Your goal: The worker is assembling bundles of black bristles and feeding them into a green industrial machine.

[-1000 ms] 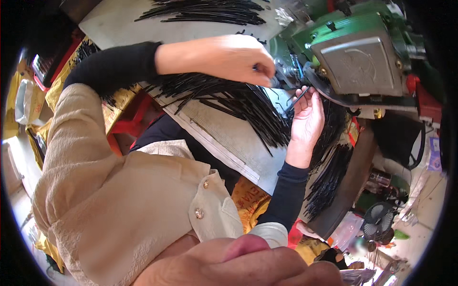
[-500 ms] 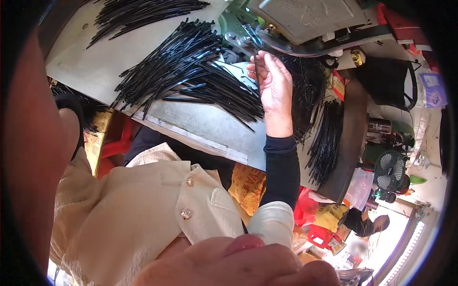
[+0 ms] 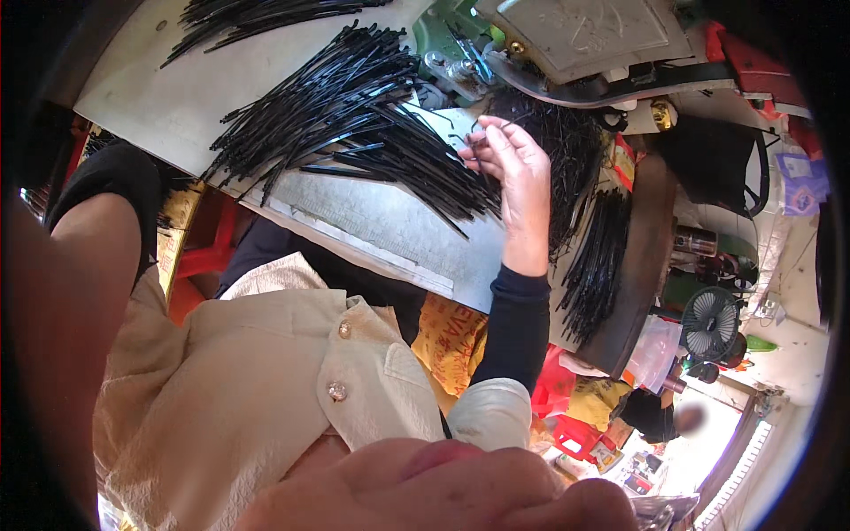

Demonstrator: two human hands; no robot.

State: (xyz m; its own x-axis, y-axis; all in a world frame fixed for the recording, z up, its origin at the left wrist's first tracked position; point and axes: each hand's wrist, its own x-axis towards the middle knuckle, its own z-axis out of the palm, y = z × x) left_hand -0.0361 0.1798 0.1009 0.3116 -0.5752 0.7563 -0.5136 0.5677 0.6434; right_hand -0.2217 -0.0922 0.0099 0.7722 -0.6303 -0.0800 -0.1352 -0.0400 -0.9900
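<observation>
Thin black strips (image 3: 310, 115) are lying in a loose, glossy, criss-crossing heap on the pale tabletop (image 3: 142, 97). The right hand (image 3: 512, 164) is hovering at the heap's right end, its fingers loosely curling and its thumb close to them; a dark sliver is showing at the fingertips, but whether they are gripping it cannot be told. The left forearm (image 3: 71, 301) is blocking the left edge, blurred, and the left hand is running out of sight, so its state cannot be told. Beyond, a machine (image 3: 584, 35) with a grey metal cover is crowding the table. Rightward, another black bundle (image 3: 598, 265) is lying near a fan (image 3: 711, 323). A yellow sack (image 3: 452, 341) below is bearing printed characters.
</observation>
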